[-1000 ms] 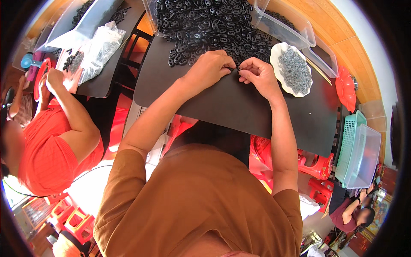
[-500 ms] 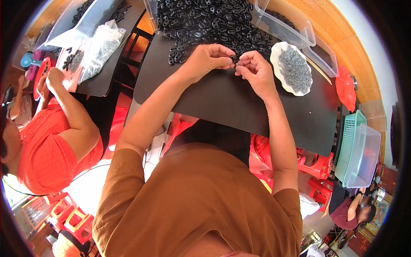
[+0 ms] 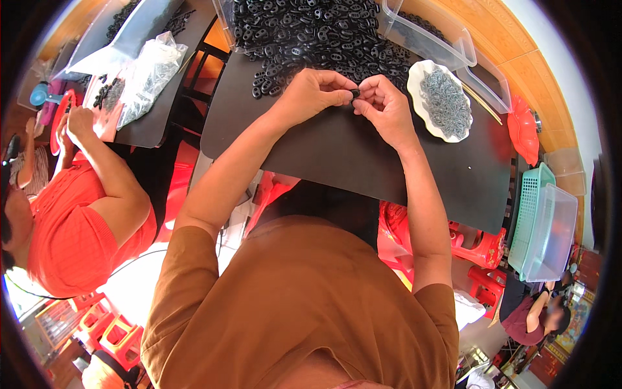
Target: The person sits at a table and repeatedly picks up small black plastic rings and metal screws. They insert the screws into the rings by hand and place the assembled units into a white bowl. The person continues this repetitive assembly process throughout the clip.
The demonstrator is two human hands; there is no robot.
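Observation:
Just in front of the big heap of small black oval pieces with holes, my two hands meet over the dark table. Between the thumb and fingertips of my left hand is one small black piece, mostly covered by the fingers. My right hand is closed in a pinch against the same spot; whatever its fingertips hold is too small to make out. To the right of it stands a white scalloped dish full of small grey metal parts.
Clear plastic bins and thin sticks lie beyond the dish. A red scalloped dish and a green basket are at the right. On the left, a person in red works at another table with a plastic bag.
My fingertips have closed in around the black piece, which has turned slightly. Both hands stay at nearly the same place.

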